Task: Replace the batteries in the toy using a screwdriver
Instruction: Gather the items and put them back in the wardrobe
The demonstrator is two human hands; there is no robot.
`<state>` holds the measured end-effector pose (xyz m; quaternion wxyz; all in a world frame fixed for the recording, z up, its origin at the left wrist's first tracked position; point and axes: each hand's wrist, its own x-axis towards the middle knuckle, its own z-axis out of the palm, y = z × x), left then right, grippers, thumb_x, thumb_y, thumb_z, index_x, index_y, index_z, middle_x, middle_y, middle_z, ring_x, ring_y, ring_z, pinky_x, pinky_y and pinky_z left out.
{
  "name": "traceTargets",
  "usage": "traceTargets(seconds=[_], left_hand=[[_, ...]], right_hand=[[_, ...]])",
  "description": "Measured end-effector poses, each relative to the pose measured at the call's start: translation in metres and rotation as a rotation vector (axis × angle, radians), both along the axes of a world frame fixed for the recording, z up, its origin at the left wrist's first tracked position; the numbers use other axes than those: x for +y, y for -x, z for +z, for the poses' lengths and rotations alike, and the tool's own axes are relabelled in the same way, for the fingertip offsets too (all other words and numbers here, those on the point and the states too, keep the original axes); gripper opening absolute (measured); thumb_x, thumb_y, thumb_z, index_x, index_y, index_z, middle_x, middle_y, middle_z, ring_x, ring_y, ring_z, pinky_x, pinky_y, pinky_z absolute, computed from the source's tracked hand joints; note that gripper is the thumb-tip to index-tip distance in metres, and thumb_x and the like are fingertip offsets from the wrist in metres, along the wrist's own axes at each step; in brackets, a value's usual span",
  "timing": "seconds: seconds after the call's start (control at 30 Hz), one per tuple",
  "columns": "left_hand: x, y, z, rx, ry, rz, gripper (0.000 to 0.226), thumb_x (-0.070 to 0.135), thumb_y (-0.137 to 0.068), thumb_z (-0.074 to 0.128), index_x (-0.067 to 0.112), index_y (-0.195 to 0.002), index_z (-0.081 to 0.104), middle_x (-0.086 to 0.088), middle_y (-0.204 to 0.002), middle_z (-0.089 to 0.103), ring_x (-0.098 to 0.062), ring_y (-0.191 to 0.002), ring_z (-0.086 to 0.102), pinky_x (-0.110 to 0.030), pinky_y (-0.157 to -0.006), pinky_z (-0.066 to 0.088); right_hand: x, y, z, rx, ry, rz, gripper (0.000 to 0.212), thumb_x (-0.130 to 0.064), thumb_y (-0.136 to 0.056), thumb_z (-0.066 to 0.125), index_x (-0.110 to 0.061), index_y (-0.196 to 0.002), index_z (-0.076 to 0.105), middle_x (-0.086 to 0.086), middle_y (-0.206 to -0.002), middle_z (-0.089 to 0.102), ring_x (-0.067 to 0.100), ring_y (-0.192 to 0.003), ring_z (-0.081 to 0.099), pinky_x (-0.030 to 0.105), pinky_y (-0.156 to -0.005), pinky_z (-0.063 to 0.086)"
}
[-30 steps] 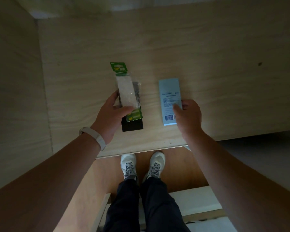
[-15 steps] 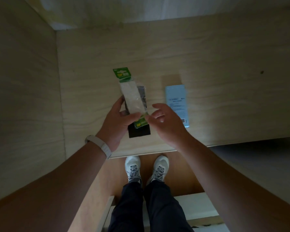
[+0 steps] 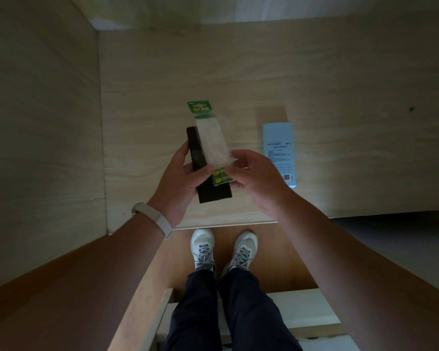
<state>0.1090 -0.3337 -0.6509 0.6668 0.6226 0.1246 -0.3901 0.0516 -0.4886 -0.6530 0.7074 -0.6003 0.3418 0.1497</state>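
A green battery pack with a clear plastic blister lies on top of a flat black object, both held just above the wooden table. My left hand grips the black object and the pack together, thumb across the front. My right hand pinches the lower right corner of the clear blister. A light blue box with printed text and a barcode lies on the table to the right. No toy or screwdriver can be told apart in the dim light.
A wooden side wall stands at the left of the table. The table's front edge runs just above my white shoes. A pale low shelf sits on the floor behind my legs.
My right hand left the blue box and came over to the battery pack, now pinching its blister. The left hand keeps holding the pack and black object.
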Motion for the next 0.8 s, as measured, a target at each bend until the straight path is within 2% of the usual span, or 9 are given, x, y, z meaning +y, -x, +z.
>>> traceTargets(seconds=[0.1,0.23,0.3,0.43,0.5,0.6,0.8], left_hand=[[0.004,-0.003,-0.004,0.024,-0.05,0.06,0.066,-0.005,-0.095,0.057,0.023,-0.152,0.038,-0.007,-0.108,0.074,-0.018,-0.094,0.075,-0.035,-0.075,0.063],[0.01,-0.011,-0.01,0.033,-0.139,0.095,0.067,-0.003,-0.097,0.057,0.024,-0.153,0.034,-0.003,-0.108,0.072,-0.011,-0.086,0.075,-0.029,-0.067,0.062],[0.011,-0.015,-0.015,0.03,-0.171,0.097,0.067,-0.002,-0.097,0.058,0.025,-0.153,0.033,-0.002,-0.109,0.071,-0.009,-0.087,0.074,-0.029,-0.067,0.061],[0.011,-0.019,-0.028,0.018,-0.216,0.113,0.064,-0.004,-0.096,0.058,0.026,-0.149,0.038,0.002,-0.103,0.07,-0.004,-0.076,0.074,-0.024,-0.059,0.06],[0.012,-0.021,-0.036,0.021,-0.226,0.12,0.065,-0.003,-0.095,0.059,0.028,-0.148,0.039,0.002,-0.105,0.07,-0.005,-0.079,0.074,-0.024,-0.061,0.06],[0.013,-0.025,-0.046,0.012,-0.257,0.109,0.066,-0.003,-0.094,0.061,0.031,-0.146,0.041,0.001,-0.11,0.071,-0.01,-0.089,0.072,-0.027,-0.065,0.06],[0.013,-0.027,-0.06,-0.028,-0.283,0.111,0.06,-0.005,-0.091,0.062,0.025,-0.141,0.048,-0.009,-0.122,0.069,-0.022,-0.106,0.07,-0.043,-0.083,0.061]], right_hand=[[-0.006,-0.003,-0.002,-0.007,0.016,-0.057,0.03,0.002,-0.085,0.069,-0.023,-0.1,0.062,-0.002,-0.076,0.057,0.013,-0.077,0.064,0.03,-0.076,0.057],[-0.011,-0.002,-0.015,0.086,0.307,-0.032,0.029,-0.011,-0.083,0.073,-0.021,-0.107,0.06,0.001,-0.082,0.063,0.019,-0.08,0.068,0.047,-0.08,0.06],[-0.01,-0.001,-0.023,0.107,0.417,0.0,0.027,-0.015,-0.083,0.071,-0.023,-0.106,0.058,0.0,-0.081,0.063,0.022,-0.081,0.067,0.044,-0.076,0.059],[-0.005,0.0,-0.037,0.098,0.538,0.085,0.026,-0.016,-0.085,0.068,-0.018,-0.11,0.059,-0.006,-0.074,0.059,0.011,-0.069,0.058,0.026,-0.062,0.045],[-0.003,0.001,-0.043,0.105,0.606,0.111,0.022,-0.014,-0.085,0.066,-0.019,-0.106,0.058,-0.006,-0.078,0.06,0.006,-0.068,0.056,0.018,-0.054,0.04],[-0.003,0.001,-0.049,0.118,0.685,0.145,0.017,-0.015,-0.085,0.065,-0.02,-0.098,0.054,-0.003,-0.086,0.063,0.007,-0.07,0.057,0.019,-0.051,0.036],[-0.005,0.006,-0.052,0.104,0.751,0.205,0.02,-0.013,-0.086,0.063,-0.021,-0.093,0.046,-0.006,-0.078,0.054,0.008,-0.066,0.052,0.021,-0.051,0.034]])
